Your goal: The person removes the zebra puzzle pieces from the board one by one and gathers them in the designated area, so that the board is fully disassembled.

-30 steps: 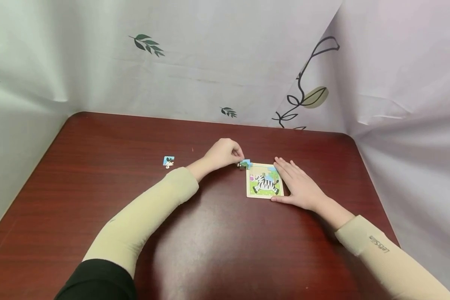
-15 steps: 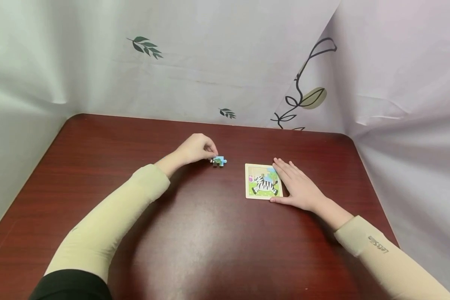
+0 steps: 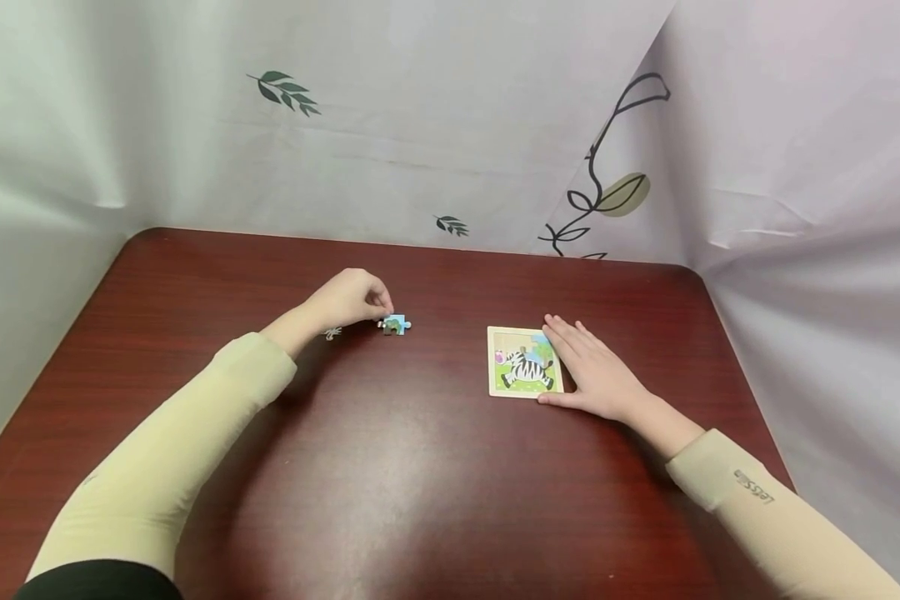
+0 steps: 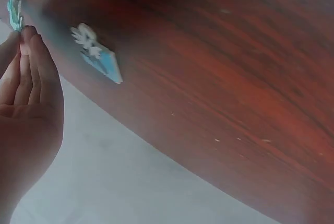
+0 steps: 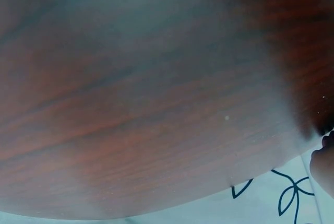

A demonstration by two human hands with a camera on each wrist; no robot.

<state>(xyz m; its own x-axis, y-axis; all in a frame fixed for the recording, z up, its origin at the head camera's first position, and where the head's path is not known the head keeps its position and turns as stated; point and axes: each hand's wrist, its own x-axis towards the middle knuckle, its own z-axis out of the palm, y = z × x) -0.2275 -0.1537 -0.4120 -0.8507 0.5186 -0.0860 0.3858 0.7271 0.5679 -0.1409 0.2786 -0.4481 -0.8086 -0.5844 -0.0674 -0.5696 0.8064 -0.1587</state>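
My left hand (image 3: 351, 298) pinches a blue and green jigsaw piece (image 3: 394, 324) between thumb and fingertips, left of the puzzle tray. In the left wrist view that hand (image 4: 31, 93) shows the piece (image 4: 15, 11) edge-on at its fingertips. Another jigsaw piece (image 4: 102, 57), blue with black and white, lies on the table, mostly covered by the left hand in the head view. The square puzzle tray (image 3: 491, 362) carries a zebra picture, with a bare patch at its upper left. Against the tray's right edge my right hand (image 3: 596, 371) rests with straight fingers and the thumb at the lower corner.
The dark red wooden table (image 3: 420, 467) has rounded far corners. White cloth (image 3: 375, 125) with printed leaves hangs behind it and at both sides. Only table, cloth and a bit of the right hand (image 5: 324, 165) show in the right wrist view.
The left hand has carried its jigsaw piece leftward, away from the tray's upper left corner, and now covers most of the loose piece. The right hand stays at the tray.
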